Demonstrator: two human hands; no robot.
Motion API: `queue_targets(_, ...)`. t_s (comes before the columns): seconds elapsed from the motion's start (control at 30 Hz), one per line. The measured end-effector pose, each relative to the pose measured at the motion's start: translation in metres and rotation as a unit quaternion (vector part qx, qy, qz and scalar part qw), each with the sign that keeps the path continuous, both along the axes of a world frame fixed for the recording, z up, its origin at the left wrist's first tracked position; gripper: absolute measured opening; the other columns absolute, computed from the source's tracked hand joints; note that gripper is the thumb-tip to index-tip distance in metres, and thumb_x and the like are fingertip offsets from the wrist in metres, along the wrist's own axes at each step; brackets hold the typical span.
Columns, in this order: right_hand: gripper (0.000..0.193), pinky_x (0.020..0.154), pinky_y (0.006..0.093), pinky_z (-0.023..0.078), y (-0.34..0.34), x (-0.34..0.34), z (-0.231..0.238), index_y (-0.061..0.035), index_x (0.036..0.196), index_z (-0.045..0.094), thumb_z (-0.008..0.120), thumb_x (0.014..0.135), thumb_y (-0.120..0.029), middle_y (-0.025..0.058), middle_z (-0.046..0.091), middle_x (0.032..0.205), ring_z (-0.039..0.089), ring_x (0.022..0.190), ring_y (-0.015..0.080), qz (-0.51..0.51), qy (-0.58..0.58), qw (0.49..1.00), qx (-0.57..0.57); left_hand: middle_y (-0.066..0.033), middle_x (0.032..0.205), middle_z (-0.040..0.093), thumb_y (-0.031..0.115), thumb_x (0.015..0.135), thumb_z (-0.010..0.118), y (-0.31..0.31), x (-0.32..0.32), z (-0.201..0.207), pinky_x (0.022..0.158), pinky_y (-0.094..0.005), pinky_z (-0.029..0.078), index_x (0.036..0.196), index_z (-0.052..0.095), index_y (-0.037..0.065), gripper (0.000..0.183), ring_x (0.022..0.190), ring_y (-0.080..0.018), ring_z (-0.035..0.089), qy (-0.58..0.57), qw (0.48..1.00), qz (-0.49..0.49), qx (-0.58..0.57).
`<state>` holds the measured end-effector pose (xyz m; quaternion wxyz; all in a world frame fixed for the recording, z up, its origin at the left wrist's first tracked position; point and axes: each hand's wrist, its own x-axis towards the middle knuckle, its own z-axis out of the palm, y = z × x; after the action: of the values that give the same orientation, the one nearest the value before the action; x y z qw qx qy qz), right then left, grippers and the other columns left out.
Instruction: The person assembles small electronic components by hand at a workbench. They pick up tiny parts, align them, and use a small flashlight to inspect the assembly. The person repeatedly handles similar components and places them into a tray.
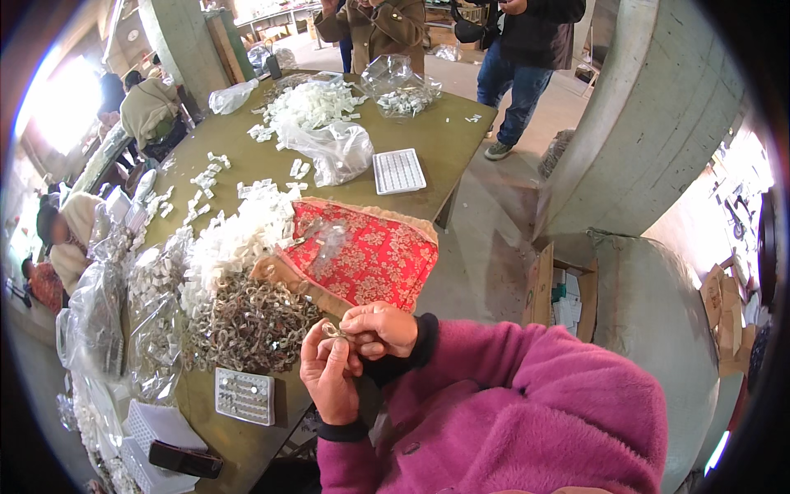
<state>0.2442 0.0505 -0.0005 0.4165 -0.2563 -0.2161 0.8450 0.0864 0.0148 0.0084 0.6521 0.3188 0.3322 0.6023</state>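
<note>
My left hand point(331, 380) and my right hand point(383, 329) meet in front of me, fingers pinched together. Between their fingertips is a small pale loop point(332, 329), possibly cord or wire; its exact kind is too small to make out. Just beyond my left hand lies a heap of brown-grey looped pieces point(251, 323), some with shiny bits. Behind my hands a red cloth with a gold flower pattern point(370, 259) is spread over brown paper, with a crumpled clear bag point(329, 239) on it.
White plastic pieces point(234, 247) lie beyond the heap. A white compartment tray point(244, 397) holds small pieces near me; another tray point(400, 171) sits farther off. A black phone-like object point(185, 459) is at lower left. People stand across the green table point(432, 136); a concrete pillar point(634, 123) rises at right.
</note>
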Motion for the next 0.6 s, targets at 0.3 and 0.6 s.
queue_targets(0.3,0.036,0.046,0.027,0.045,-0.002,0.013,0.006,-0.0061,0.09,0.062,0.051,0.109,-0.035,0.003,0.058,0.066,0.055,0.049,0.0136,0.101,-0.269,0.936,0.204,-0.0015,0.079,0.063,0.004,0.095,0.071,0.005,-0.015,0.004,0.053,-0.0204,0.037,0.108,0.066,0.001,0.014,0.058,-0.0067,0.05,0.099,0.993,-0.045,0.049)
queue_targets(0.6,0.031,0.086,0.028,0.053,-0.009,0.008,-0.006,-0.0007,0.122,0.068,0.07,0.102,-0.024,0.0042,0.068,0.109,0.067,0.095,0.0123,-0.08,-0.275,0.893,0.346,-0.0026,0.08,0.067,0.005,0.096,0.073,0.003,-0.011,0.002,0.053,-0.0184,0.038,0.099,0.065,0.003,0.008,0.059,-0.0037,0.051,0.211,0.976,-0.019,0.046)
